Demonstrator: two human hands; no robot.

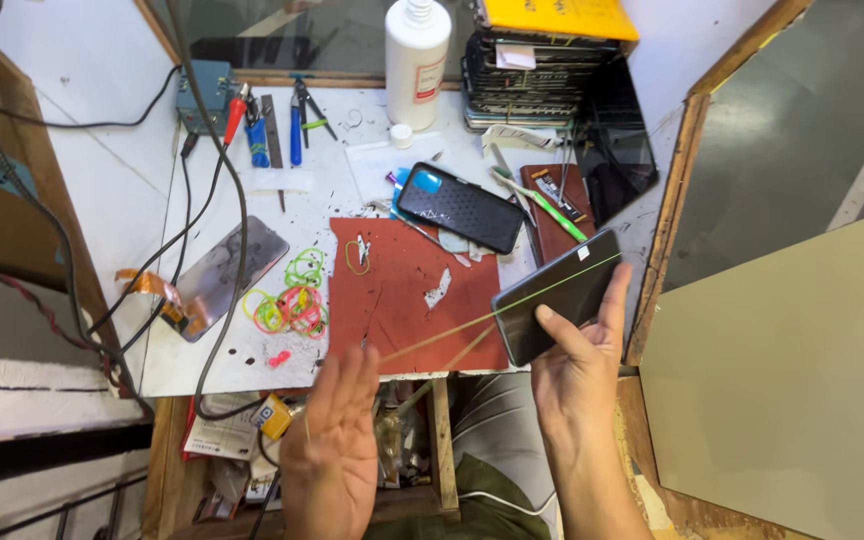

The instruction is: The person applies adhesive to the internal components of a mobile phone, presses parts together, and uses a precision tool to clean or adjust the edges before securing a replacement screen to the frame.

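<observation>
Right hand: the right hand (577,365) grips a dark phone (560,297) by its lower edge, thumb across the glass, fingers behind; the phone is held in the air just off the right edge of the red mat (402,310).
Left hand: the left hand (337,440) is spread, palm up, fingers loosely extended, below the near edge of the red mat; it appears to pull on a rubber band (472,322) at its fingertips, though the exact pinch cannot be told.
Rubber band: a yellow-green band runs taut from the left hand across the face of the phone to its far corner, over the lower right part of the red mat.
Progress: judged from the stretch, one band is partly over the phone and not yet seated; no other band shows on it.
On the red mat: one loose band (356,256) and white scraps near its upper left.
Left of the red mat: a pile of coloured bands (290,300), then a bare phone panel (224,275) with a flex strip.
Behind the red mat: a phone in a black case (459,206), a white bottle (416,50), pliers (296,125) and a stack of phones (537,80).
</observation>
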